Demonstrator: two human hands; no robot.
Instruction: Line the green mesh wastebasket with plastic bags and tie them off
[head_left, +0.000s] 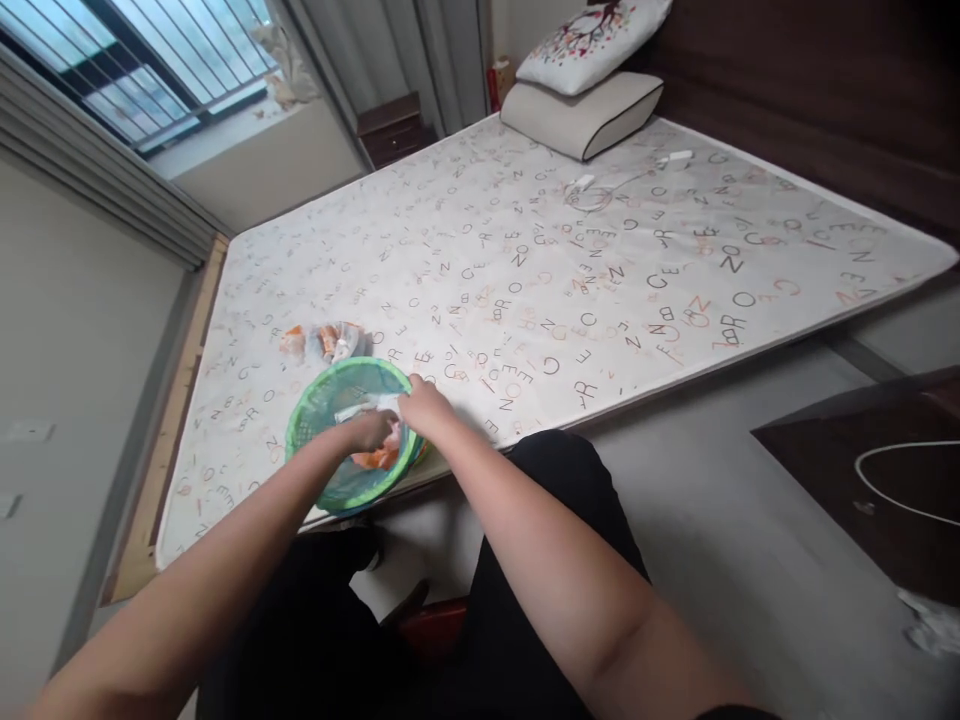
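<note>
A green mesh basket (307, 410) with a bright green rim stands near the edge of the mattress, in front of my knees. My left hand (373, 430) reaches down inside it, fingers curled against crumpled orange-and-white wrappers (379, 457); its fingertips are partly hidden. At the basket's right side, my right hand (427, 405) closes on the rim, next to a white piece (367, 406) that looks like paper or plastic. Just behind the basket lies a crumpled clear-and-orange plastic bag (337, 340).
The letter-printed mattress (510, 260) spreads out ahead. Farther back are a white cable (592, 196), a beige cushion (581, 112) and a printed pillow (592, 45). A dark nightstand (391, 130) stands by the curtain. A dark board (877, 480) is at the right.
</note>
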